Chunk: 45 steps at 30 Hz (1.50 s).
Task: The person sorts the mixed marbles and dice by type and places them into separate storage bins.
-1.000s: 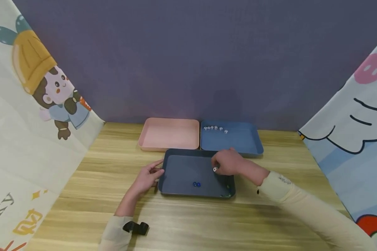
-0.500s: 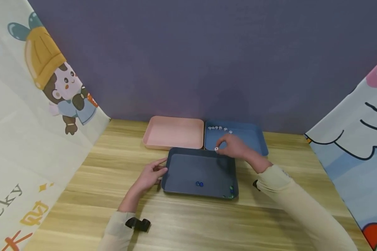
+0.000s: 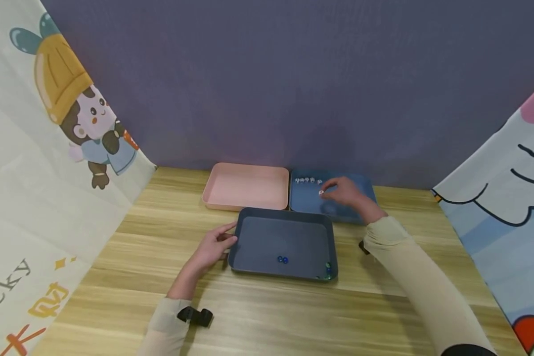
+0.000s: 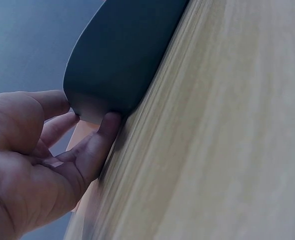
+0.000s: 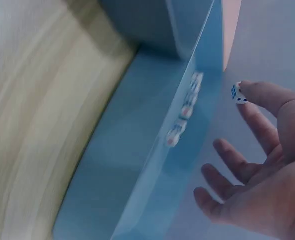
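Observation:
My right hand (image 3: 343,192) pinches a white die (image 3: 321,192) between thumb and forefinger, above the blue tray (image 3: 351,213). The right wrist view shows blue dots on that die (image 5: 239,93), and the other fingers spread loosely. Several white dice (image 3: 307,180) stand in a row along the blue tray's back wall. My left hand (image 3: 211,248) touches the left side of the dark grey tray (image 3: 285,215); its fingertips rest against the outer wall and rim in the left wrist view. Two blue marbles (image 3: 282,259) sit in that tray, with green and blue marbles (image 3: 328,269) by its right wall.
A pink tray (image 3: 249,185) with nothing in it stands left of the blue one, behind the dark tray. All sit on a wood-grain table (image 3: 258,316). A purple-grey backdrop (image 3: 267,89) rises behind, and printed cloths flank both sides.
My right hand has carried the die from over the dark tray, up across its back rim, to over the blue tray. My left hand has stayed at the dark tray. The head view shifted slightly.

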{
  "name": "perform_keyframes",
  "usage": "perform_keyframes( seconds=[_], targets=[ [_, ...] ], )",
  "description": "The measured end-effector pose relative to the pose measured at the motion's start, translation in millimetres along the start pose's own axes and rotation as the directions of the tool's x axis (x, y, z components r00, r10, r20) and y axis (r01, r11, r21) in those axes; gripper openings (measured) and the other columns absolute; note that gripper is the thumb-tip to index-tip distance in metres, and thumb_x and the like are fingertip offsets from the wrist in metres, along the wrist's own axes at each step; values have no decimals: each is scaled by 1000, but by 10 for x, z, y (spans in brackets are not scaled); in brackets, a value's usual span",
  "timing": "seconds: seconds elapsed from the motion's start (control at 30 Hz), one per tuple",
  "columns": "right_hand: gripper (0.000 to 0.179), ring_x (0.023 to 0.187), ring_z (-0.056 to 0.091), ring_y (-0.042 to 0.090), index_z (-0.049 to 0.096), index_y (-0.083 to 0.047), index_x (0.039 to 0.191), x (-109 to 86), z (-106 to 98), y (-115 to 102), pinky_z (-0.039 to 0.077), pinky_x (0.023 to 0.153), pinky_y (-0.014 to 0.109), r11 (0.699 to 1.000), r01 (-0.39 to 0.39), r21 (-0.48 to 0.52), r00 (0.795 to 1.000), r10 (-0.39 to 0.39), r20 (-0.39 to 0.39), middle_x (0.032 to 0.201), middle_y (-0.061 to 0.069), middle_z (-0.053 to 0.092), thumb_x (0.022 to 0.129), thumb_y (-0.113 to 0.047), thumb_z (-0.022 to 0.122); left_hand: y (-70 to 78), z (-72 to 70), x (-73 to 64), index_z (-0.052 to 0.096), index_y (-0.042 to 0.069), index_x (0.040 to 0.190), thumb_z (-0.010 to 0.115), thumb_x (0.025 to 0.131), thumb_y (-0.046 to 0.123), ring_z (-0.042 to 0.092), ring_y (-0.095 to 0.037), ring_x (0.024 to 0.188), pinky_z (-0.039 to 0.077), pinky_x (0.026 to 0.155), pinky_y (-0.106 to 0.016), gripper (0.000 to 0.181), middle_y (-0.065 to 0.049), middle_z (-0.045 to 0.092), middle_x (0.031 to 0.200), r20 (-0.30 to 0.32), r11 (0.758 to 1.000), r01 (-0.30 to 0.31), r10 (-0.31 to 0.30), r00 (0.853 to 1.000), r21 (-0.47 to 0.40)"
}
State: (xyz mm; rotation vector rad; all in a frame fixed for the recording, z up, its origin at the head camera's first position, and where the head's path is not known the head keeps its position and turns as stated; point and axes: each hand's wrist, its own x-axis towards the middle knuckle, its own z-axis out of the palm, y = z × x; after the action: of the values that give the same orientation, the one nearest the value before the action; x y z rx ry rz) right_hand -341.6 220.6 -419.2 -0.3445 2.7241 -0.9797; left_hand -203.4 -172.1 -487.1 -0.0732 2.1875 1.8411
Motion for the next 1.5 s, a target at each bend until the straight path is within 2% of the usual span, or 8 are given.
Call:
perform_keyframes(
  seconds=[0.17,0.43,0.67,1.0,1.13,1.33,1.5],
  targets=[
    [32,121,45,41,64,-1,120,115,-159,186,42,92,54,994,-78,74,997,80,-22,136,22,47,96,-22,63,12,0,21,49,17,145,60,98,12,61,-26,97,55,69,-37,49,-18,58,117,-1,1000,3,-3,1000,1],
    [37,122,43,43,61,2,123,244,-348,332,39,97,56,978,-193,81,977,199,-76,137,24,44,97,-24,61,20,10,55,48,17,145,61,98,13,61,-25,98,56,70,-37,49,-17,58,118,15,1000,-12,12,1000,13],
    [40,122,44,42,61,2,125,397,-317,369,38,99,56,977,-208,50,975,211,-63,135,24,47,97,-28,60,13,-25,-10,49,17,145,60,98,11,62,-26,95,55,66,-36,49,-18,59,116,-14,1000,-2,2,1000,29],
    [39,122,45,41,62,2,124,517,-291,509,38,100,54,951,-293,94,948,302,-98,136,23,48,96,-25,61,-18,5,29,46,15,146,61,98,13,61,-29,99,55,67,-38,50,-19,58,120,8,999,-5,5,1000,34],
    [36,115,49,39,66,2,118,525,-282,514,40,97,53,955,-283,90,948,292,-126,130,21,53,94,-25,64,-25,14,39,46,15,146,60,98,12,61,-30,101,55,68,-40,51,-19,58,121,3,1000,0,0,1000,16],
    [25,87,54,31,70,5,100,554,-254,505,46,80,47,966,-253,60,947,260,-188,102,17,64,90,-18,66,-36,25,38,49,17,145,61,97,12,62,-27,98,56,69,-39,49,-19,58,119,-3,1000,1,-1,1000,5],
    [23,81,54,27,71,3,95,594,-260,496,47,80,47,968,-244,55,952,250,-178,96,13,63,92,-19,65,-32,16,36,50,20,144,61,97,13,61,-26,98,56,70,-38,49,-17,58,118,-8,1000,9,-9,1000,2]
  ],
)
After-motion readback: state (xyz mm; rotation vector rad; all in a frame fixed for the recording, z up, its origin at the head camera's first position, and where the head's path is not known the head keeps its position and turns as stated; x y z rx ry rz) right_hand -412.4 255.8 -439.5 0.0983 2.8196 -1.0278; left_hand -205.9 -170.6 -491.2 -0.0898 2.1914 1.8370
